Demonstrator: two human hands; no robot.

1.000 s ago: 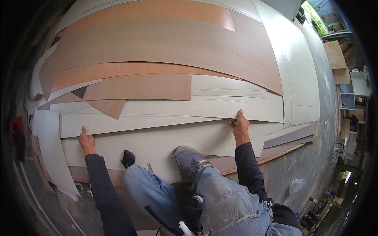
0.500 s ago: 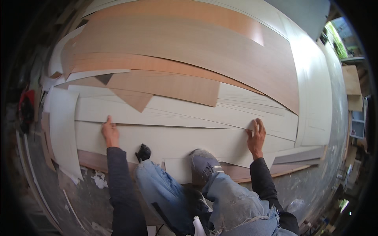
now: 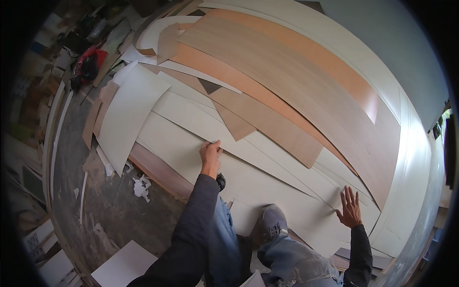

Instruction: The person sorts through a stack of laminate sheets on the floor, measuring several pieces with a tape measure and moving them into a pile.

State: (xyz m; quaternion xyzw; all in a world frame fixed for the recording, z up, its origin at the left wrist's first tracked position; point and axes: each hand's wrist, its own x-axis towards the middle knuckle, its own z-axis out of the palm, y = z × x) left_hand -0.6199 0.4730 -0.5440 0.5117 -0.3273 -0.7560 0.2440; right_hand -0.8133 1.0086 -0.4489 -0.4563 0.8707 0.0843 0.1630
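My left hand [image 3: 210, 157] pinches the near edge of a long, thin white laminate strip [image 3: 191, 116], fingertips on top. My right hand [image 3: 350, 208] lies with its fingers spread on the white sheets near the strip's right end. Under that strip is a wider white sheet [image 3: 258, 178], and my grey shoe [image 3: 272, 221] rests at its near side. Beyond the strip lies a brown offcut [image 3: 272, 125] with a pointed corner. Farther off, large wood-grain sheets [image 3: 306, 88] overlap orange ones [image 3: 239, 71].
A curved white piece [image 3: 129, 112] lies at the left end of the stack. Crumpled white paper [image 3: 141, 187] and thin strips litter the dark floor [image 3: 114, 215]. A pale panel [image 3: 125, 265] is at the lower left. A red bag [image 3: 91, 62] stands at the far left.
My view has turned, so the sheets now slant down to the right. My right hand has opened from bent fingers to a flat spread. My left hand stays at the strip's edge.
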